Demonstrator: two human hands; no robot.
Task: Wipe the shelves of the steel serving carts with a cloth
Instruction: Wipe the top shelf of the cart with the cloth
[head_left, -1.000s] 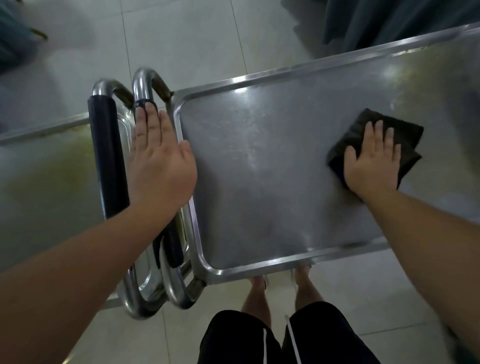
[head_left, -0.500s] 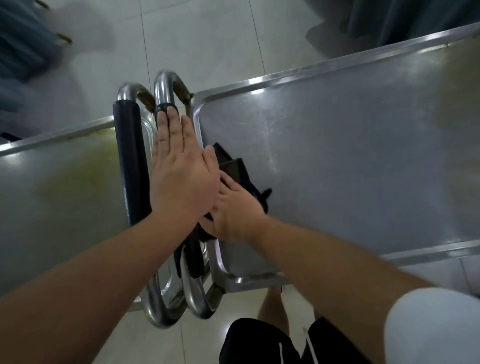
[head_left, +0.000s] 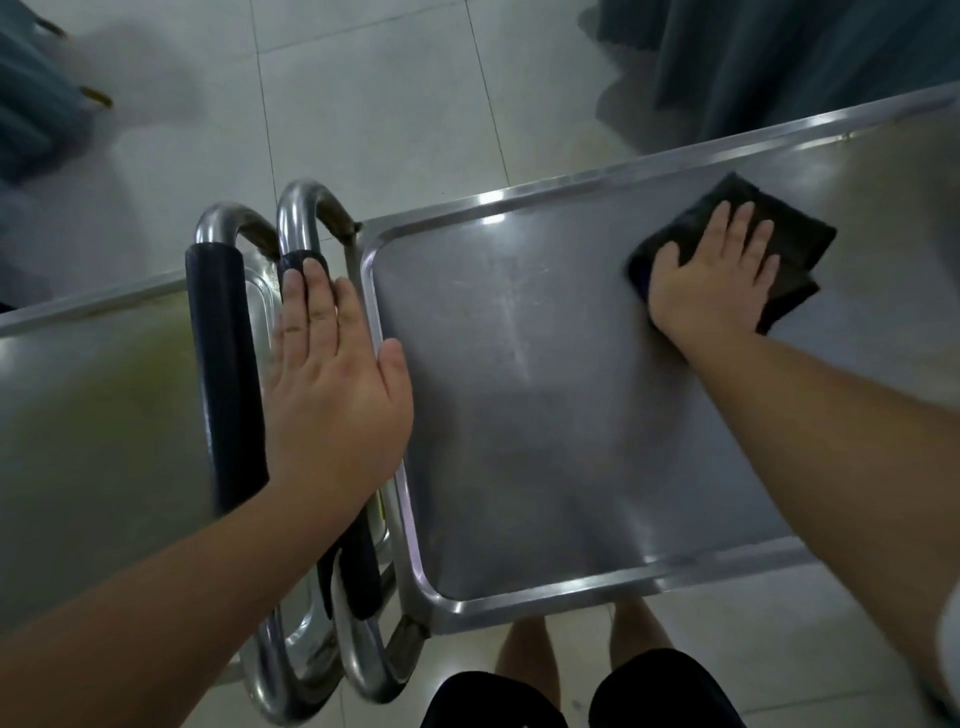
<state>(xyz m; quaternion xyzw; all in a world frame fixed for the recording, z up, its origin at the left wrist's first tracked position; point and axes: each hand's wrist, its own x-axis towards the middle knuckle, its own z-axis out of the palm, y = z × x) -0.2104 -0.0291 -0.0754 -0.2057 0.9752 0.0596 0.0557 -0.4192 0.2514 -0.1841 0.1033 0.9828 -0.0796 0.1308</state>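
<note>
The steel top shelf (head_left: 519, 415) of the right cart fills the middle and right of the head view. A folded black cloth (head_left: 779, 234) lies on it near the far rim. My right hand (head_left: 711, 270) presses flat on the cloth with fingers spread and straight. My left hand (head_left: 332, 384) rests flat, fingers straight, on the padded handle bar (head_left: 353, 571) at the shelf's left end.
A second steel cart's shelf (head_left: 93, 415) stands to the left, its own black-padded handle (head_left: 223, 374) right beside the first one. Pale floor tiles (head_left: 363, 104) lie beyond. Dark fabric (head_left: 779, 62) hangs at the far right. My legs show below the shelf's near rim.
My right hand has swept the cloth from the shelf's left end, beside my left hand, across to the far right. My left hand has stayed on the handle.
</note>
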